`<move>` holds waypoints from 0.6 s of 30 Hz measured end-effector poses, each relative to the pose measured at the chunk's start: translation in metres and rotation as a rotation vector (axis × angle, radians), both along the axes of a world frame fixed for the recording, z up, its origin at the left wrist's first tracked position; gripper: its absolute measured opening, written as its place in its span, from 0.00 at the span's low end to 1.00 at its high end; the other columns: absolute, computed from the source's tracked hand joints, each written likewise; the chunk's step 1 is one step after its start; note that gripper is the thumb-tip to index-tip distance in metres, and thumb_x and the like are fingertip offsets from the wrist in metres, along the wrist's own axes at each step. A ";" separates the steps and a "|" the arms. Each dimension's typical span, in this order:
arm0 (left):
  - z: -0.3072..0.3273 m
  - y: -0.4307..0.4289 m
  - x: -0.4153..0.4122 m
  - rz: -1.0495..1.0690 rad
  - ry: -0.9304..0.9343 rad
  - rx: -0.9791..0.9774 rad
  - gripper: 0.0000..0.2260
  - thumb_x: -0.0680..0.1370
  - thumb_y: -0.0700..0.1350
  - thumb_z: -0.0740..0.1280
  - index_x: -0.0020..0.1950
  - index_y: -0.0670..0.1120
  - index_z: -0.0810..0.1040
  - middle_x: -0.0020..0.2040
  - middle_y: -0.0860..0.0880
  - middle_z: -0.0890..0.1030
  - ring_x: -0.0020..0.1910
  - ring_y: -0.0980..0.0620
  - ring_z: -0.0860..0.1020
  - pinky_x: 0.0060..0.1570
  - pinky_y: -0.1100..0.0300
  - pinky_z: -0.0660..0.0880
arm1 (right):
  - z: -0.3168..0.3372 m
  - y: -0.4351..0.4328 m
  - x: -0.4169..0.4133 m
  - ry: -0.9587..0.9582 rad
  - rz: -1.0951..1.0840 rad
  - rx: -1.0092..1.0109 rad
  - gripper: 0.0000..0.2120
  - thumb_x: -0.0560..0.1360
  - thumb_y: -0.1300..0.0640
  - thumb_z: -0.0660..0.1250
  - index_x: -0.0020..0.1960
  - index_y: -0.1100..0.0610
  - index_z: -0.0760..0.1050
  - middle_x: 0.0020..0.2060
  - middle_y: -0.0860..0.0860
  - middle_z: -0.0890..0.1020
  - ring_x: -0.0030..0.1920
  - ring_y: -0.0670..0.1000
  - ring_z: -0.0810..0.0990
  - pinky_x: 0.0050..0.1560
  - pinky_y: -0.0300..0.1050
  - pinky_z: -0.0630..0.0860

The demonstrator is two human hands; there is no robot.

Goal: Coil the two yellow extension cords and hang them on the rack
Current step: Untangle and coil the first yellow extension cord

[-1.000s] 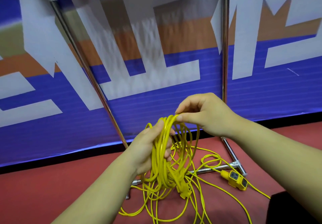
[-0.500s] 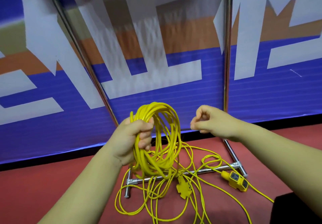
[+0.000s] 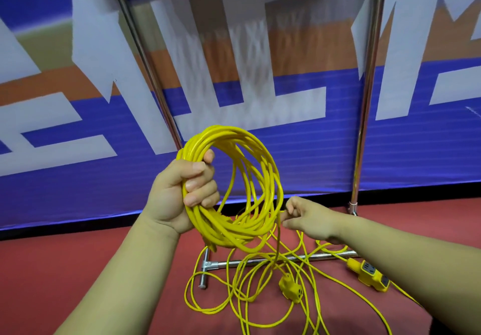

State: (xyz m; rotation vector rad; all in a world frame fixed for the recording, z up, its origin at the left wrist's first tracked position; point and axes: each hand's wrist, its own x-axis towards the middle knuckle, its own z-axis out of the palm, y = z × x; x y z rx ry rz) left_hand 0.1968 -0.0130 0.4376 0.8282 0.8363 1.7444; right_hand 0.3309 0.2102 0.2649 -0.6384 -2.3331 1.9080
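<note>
Red floor [image 3: 78,269] carries the rack base bar [image 3: 250,261], which lies below the right-hand fingers [image 3: 292,207]. Loose loops of yellow cord [image 3: 234,299] sprawl across that bar and the floor, below the left-hand fingers [image 3: 199,184] too. Yellow socket block [image 3: 371,277] lies lower right of the right-hand fingers; yellow plug [image 3: 291,288] is straight below them, floor contact unclear.
</note>
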 end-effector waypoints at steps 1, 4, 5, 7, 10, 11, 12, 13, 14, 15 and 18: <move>0.001 -0.003 -0.002 0.004 -0.002 0.017 0.13 0.63 0.42 0.77 0.45 0.44 0.79 0.22 0.55 0.69 0.17 0.61 0.68 0.23 0.64 0.68 | -0.001 -0.004 -0.001 -0.005 0.004 -0.002 0.17 0.75 0.73 0.65 0.44 0.55 0.61 0.42 0.55 0.79 0.40 0.50 0.74 0.45 0.46 0.68; 0.001 -0.011 -0.009 0.056 -0.011 0.034 0.15 0.63 0.42 0.78 0.45 0.45 0.77 0.22 0.55 0.68 0.17 0.61 0.67 0.24 0.65 0.69 | -0.003 -0.008 -0.003 -0.010 0.016 -0.024 0.15 0.75 0.72 0.66 0.44 0.55 0.63 0.37 0.55 0.78 0.42 0.54 0.74 0.39 0.47 0.67; 0.000 -0.012 -0.011 0.083 -0.018 0.033 0.16 0.62 0.42 0.78 0.45 0.45 0.77 0.22 0.55 0.68 0.17 0.61 0.67 0.24 0.65 0.69 | 0.000 -0.008 -0.003 -0.006 0.013 -0.040 0.14 0.76 0.70 0.67 0.44 0.55 0.64 0.36 0.56 0.77 0.43 0.55 0.75 0.38 0.45 0.68; -0.002 -0.015 -0.017 0.135 -0.031 0.029 0.17 0.61 0.42 0.79 0.46 0.46 0.77 0.22 0.55 0.67 0.17 0.61 0.67 0.25 0.65 0.69 | 0.007 -0.006 -0.002 0.014 -0.004 -0.090 0.12 0.76 0.67 0.68 0.44 0.55 0.66 0.38 0.60 0.73 0.45 0.56 0.77 0.41 0.46 0.73; -0.006 -0.018 -0.026 0.211 -0.015 -0.011 0.20 0.58 0.44 0.81 0.46 0.47 0.77 0.23 0.55 0.67 0.18 0.60 0.66 0.25 0.65 0.69 | 0.026 -0.001 0.001 0.063 -0.062 -0.146 0.10 0.78 0.67 0.67 0.45 0.55 0.69 0.40 0.60 0.77 0.45 0.56 0.81 0.45 0.49 0.78; -0.008 -0.018 -0.027 0.240 0.004 -0.038 0.21 0.58 0.44 0.81 0.45 0.47 0.77 0.23 0.55 0.66 0.18 0.59 0.66 0.25 0.65 0.70 | 0.035 0.000 0.002 0.083 -0.085 -0.165 0.09 0.78 0.68 0.66 0.47 0.55 0.70 0.40 0.59 0.80 0.44 0.54 0.82 0.45 0.49 0.79; -0.012 -0.016 -0.028 0.272 0.032 -0.072 0.20 0.58 0.43 0.81 0.44 0.47 0.77 0.23 0.55 0.66 0.18 0.59 0.65 0.24 0.64 0.70 | 0.044 0.000 0.004 0.116 -0.105 -0.184 0.08 0.79 0.68 0.65 0.48 0.56 0.71 0.40 0.57 0.81 0.43 0.53 0.83 0.44 0.49 0.80; -0.016 -0.013 -0.027 0.306 0.071 -0.112 0.16 0.60 0.41 0.79 0.43 0.46 0.77 0.22 0.54 0.65 0.17 0.58 0.65 0.24 0.64 0.69 | 0.053 0.000 0.005 0.152 -0.125 -0.201 0.08 0.79 0.68 0.65 0.49 0.56 0.71 0.39 0.56 0.81 0.41 0.52 0.83 0.43 0.48 0.81; -0.020 -0.009 -0.025 0.340 0.121 -0.151 0.11 0.64 0.40 0.76 0.41 0.46 0.76 0.23 0.53 0.65 0.17 0.57 0.65 0.24 0.64 0.69 | 0.064 -0.001 0.006 0.188 -0.145 -0.213 0.08 0.79 0.68 0.65 0.49 0.56 0.71 0.38 0.56 0.81 0.40 0.51 0.84 0.42 0.48 0.81; -0.025 -0.005 -0.023 0.368 0.172 -0.187 0.07 0.67 0.39 0.72 0.39 0.45 0.75 0.23 0.52 0.64 0.18 0.57 0.64 0.24 0.63 0.69 | 0.074 -0.002 0.009 0.219 -0.167 -0.218 0.08 0.79 0.68 0.65 0.49 0.56 0.71 0.38 0.55 0.81 0.40 0.50 0.84 0.42 0.49 0.82; -0.039 0.008 -0.013 0.421 0.282 -0.301 0.05 0.70 0.40 0.70 0.37 0.45 0.75 0.24 0.49 0.65 0.19 0.53 0.65 0.27 0.60 0.70 | 0.101 -0.006 0.016 0.309 -0.216 -0.225 0.09 0.78 0.68 0.67 0.48 0.55 0.73 0.39 0.55 0.83 0.42 0.51 0.85 0.48 0.55 0.82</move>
